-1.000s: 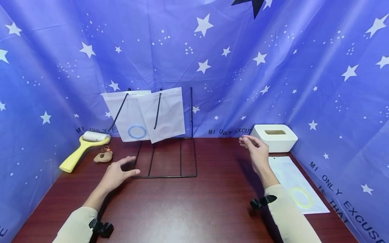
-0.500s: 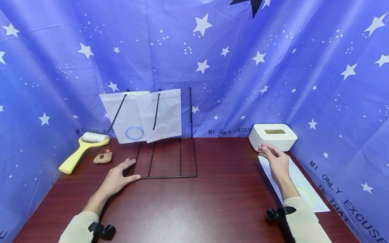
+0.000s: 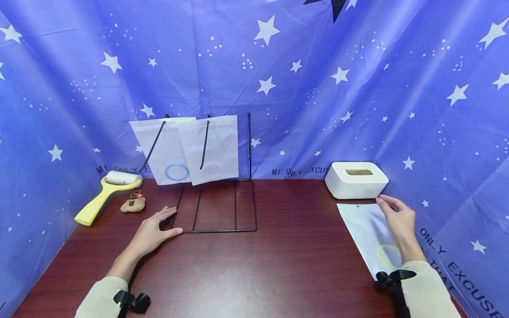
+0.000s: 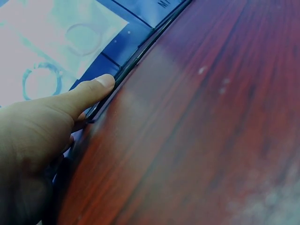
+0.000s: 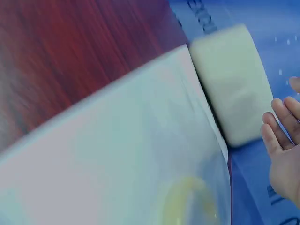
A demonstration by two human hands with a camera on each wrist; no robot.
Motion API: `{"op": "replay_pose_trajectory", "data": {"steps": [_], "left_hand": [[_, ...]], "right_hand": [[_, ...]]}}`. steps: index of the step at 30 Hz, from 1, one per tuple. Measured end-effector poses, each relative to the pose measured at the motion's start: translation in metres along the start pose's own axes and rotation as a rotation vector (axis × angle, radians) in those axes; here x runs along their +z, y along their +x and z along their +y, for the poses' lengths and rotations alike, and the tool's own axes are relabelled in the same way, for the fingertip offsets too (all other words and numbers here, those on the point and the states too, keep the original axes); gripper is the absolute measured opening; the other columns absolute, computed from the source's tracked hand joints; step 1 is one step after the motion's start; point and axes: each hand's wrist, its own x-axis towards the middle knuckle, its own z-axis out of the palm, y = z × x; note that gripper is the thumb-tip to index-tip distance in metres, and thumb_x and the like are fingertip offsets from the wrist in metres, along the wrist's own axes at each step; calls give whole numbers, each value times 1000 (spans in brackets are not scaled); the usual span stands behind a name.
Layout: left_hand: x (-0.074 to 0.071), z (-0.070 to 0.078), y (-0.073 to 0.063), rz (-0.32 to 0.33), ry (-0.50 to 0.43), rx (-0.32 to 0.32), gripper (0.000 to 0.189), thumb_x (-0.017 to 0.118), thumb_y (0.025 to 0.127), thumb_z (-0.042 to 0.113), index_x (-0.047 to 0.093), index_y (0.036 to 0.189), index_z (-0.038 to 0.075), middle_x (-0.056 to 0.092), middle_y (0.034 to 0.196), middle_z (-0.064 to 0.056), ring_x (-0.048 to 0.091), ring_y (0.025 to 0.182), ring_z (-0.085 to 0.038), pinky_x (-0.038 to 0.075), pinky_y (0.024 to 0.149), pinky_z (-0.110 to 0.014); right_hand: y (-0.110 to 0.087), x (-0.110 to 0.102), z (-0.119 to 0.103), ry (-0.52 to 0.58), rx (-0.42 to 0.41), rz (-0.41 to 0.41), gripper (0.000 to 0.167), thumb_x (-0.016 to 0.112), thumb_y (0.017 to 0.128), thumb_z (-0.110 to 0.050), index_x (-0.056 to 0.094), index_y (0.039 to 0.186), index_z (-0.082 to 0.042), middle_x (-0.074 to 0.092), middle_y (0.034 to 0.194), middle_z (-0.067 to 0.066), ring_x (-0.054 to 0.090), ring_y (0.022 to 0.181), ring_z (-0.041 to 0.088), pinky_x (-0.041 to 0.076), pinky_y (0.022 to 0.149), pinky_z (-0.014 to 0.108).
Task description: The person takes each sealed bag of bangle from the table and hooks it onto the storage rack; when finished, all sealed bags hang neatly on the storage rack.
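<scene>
A black wire rack (image 3: 224, 230) stands on the table with two white zip bags hanging from its hooks. The left bag (image 3: 159, 145) shows a blue ring (image 3: 176, 178); the right bag (image 3: 220, 148) shows a faint round shape. My left hand (image 3: 151, 234) rests at the rack's front left corner, thumb and fingers spread; in the left wrist view the thumb touches the black wire (image 4: 136, 58). A third white bag (image 3: 359, 223) with a yellow ring (image 3: 383, 255) lies flat at the right. My right hand (image 3: 399, 223) hovers over its far right corner, fingers nearly straight, holding nothing.
A white tissue box (image 3: 355, 187) stands just behind the flat bag. At the left lie a yellow-handled lint roller (image 3: 99, 201) and a small brown pouch (image 3: 133, 204) with an orange loop. Blue starry cloth (image 3: 286, 97) encloses the table (image 3: 254, 269).
My right hand has moved right and toward me, from left of the tissue box to the flat bag's far right corner. The left hand's thumb has settled at the rack's corner.
</scene>
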Motion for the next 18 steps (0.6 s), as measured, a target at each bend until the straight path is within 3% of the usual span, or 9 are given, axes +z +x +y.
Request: {"op": "replay_pose_trajectory", "data": {"steps": [7,11,13,15,18], "left_hand": [[-2,2,-1,-3,3,-1,78,84,84,45,58,146,5,49,156,-24,39,149,-47,36,115,-67],[-2,3,-2,-10,4,-6,79,83,85,46,57,147,6,48,157,-24,39,149,-47,36,115,-68],[-2,3,-1,-11,3,-7,79,83,85,47,56,148,6,48,157,-23,39,149,-47,36,115,-68],[-2,2,-1,-10,2,-9,80,83,85,48,57,148,7,49,157,-23,39,150,-46,36,115,-67],[-2,1,-1,-10,3,-8,80,83,85,48,57,148,7,49,157,-22,39,150,-46,35,116,-67]], "right_hand": [[19,-11,19,-256,56,-7,58,68,99,-34,58,144,1,53,77,-41,54,77,-21,44,72,2],[23,-11,28,-351,85,-21,62,67,99,-36,55,146,2,53,77,-39,49,71,-25,42,69,2],[24,-9,33,-387,84,-24,61,67,99,-34,54,147,2,71,91,-24,46,70,-26,42,68,1],[24,-7,38,-414,95,-20,61,66,99,-32,53,148,2,77,116,-2,44,72,-25,41,69,0],[24,-2,44,-424,137,-3,63,64,100,-30,48,152,0,57,150,21,63,96,-6,45,79,2]]}}
